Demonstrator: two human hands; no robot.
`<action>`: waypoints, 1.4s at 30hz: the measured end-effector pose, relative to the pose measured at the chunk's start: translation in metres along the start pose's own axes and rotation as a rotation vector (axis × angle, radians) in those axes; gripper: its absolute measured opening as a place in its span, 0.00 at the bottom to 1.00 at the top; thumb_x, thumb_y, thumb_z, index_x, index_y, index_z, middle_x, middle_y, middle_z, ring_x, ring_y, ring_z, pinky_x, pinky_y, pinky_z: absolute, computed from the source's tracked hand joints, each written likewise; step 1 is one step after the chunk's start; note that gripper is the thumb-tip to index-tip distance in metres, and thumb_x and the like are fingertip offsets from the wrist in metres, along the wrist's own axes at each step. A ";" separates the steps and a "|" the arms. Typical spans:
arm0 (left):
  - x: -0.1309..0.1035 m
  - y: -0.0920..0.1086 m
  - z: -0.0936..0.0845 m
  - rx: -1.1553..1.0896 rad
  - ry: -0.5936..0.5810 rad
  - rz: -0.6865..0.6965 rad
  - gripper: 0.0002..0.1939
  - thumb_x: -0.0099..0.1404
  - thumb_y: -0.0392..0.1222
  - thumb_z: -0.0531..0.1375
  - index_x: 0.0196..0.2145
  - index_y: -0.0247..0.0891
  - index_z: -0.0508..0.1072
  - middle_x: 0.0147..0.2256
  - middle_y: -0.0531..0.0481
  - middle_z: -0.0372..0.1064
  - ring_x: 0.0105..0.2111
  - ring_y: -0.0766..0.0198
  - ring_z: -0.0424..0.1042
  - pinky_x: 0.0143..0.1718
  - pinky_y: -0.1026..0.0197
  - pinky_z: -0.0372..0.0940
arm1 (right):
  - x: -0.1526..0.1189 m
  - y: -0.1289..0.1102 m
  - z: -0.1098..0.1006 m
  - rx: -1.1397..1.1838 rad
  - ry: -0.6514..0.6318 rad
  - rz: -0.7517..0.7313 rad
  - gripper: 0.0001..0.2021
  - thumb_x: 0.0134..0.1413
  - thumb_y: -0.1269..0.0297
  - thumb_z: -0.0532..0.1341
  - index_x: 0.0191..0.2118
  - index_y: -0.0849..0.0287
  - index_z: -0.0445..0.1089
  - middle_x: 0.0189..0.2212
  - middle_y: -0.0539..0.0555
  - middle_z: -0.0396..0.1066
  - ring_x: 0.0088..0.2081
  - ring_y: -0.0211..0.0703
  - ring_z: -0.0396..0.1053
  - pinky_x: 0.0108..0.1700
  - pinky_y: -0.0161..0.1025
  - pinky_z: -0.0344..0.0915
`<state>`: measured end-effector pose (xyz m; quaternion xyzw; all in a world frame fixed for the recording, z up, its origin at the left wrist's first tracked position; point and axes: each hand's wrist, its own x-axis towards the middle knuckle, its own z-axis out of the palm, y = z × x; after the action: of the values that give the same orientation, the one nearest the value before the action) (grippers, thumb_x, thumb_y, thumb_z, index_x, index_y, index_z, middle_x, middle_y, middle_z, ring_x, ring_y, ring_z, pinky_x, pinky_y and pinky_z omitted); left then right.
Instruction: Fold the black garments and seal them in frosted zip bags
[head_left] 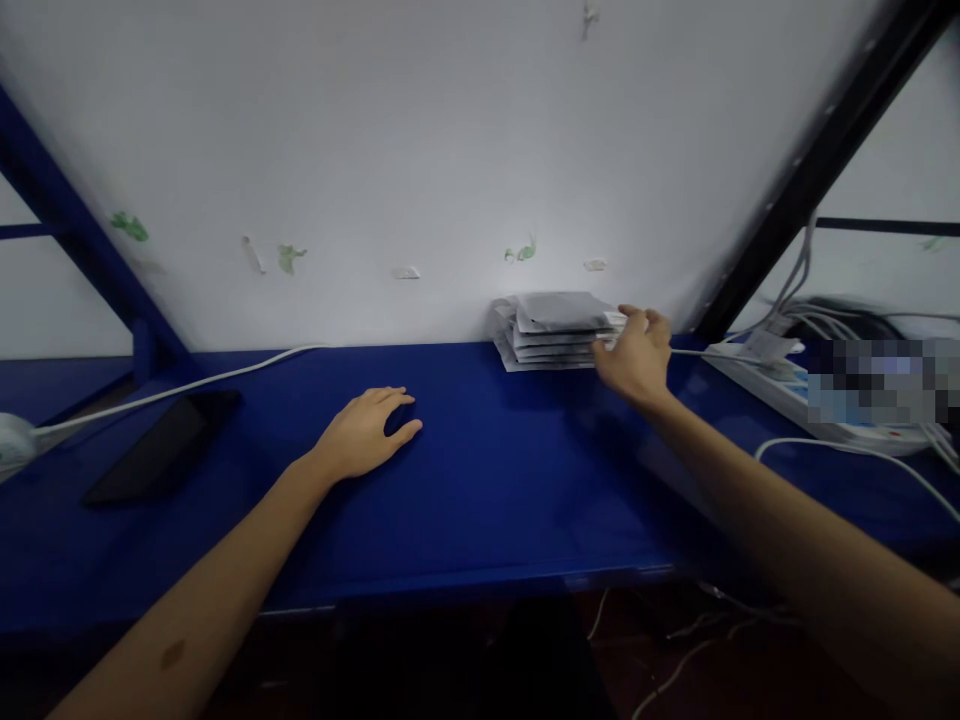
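Observation:
A stack of grey-and-white flat packets point(559, 325), like thin mailing bags, lies on the blue table against the wall. My right hand point(637, 352) is at the right end of this stack, thumb in front and fingers spread behind. The stack's end shows between thumb and forefinger, and I cannot tell how firmly they touch it. My left hand point(367, 432) rests palm down on the table, left of the stack. Its fingers are stretched out, the thumb is apart, and it holds nothing.
A dark flat device point(161, 450), like a phone or tablet, lies at the left beside a white cable point(202, 382). A white power strip point(787, 400) with tangled cords is at the right. Blue frame posts slant up on both sides, and the table's front edge point(465, 582) runs below my hands.

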<state>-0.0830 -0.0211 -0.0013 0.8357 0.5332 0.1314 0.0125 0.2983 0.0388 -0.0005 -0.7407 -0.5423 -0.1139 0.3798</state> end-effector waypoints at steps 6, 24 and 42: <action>0.001 -0.006 0.006 -0.030 0.041 0.041 0.27 0.69 0.60 0.52 0.56 0.41 0.71 0.62 0.43 0.64 0.62 0.47 0.61 0.61 0.41 0.58 | 0.029 0.019 -0.018 -0.249 -0.146 -0.173 0.21 0.62 0.64 0.55 0.58 0.65 0.65 0.47 0.70 0.71 0.50 0.58 0.67 0.48 0.50 0.58; -0.010 0.020 -0.007 -0.072 0.090 0.157 0.27 0.76 0.54 0.39 0.64 0.50 0.64 0.67 0.53 0.56 0.63 0.51 0.57 0.64 0.43 0.52 | -0.178 -0.129 -0.070 -0.054 -0.399 -1.055 0.09 0.64 0.66 0.56 0.38 0.58 0.74 0.34 0.57 0.75 0.35 0.48 0.71 0.40 0.45 0.63; -0.016 0.041 0.003 -0.096 -0.018 0.202 0.34 0.70 0.65 0.47 0.64 0.40 0.61 0.65 0.41 0.58 0.66 0.45 0.54 0.68 0.37 0.40 | -0.087 -0.134 0.005 -0.112 -0.546 -0.683 0.21 0.69 0.57 0.46 0.47 0.62 0.74 0.45 0.63 0.73 0.47 0.50 0.69 0.52 0.45 0.62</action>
<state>-0.0521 -0.0530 -0.0013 0.8847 0.4393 0.1499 0.0437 0.1444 -0.0042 0.0043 -0.5413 -0.8295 -0.0623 0.1225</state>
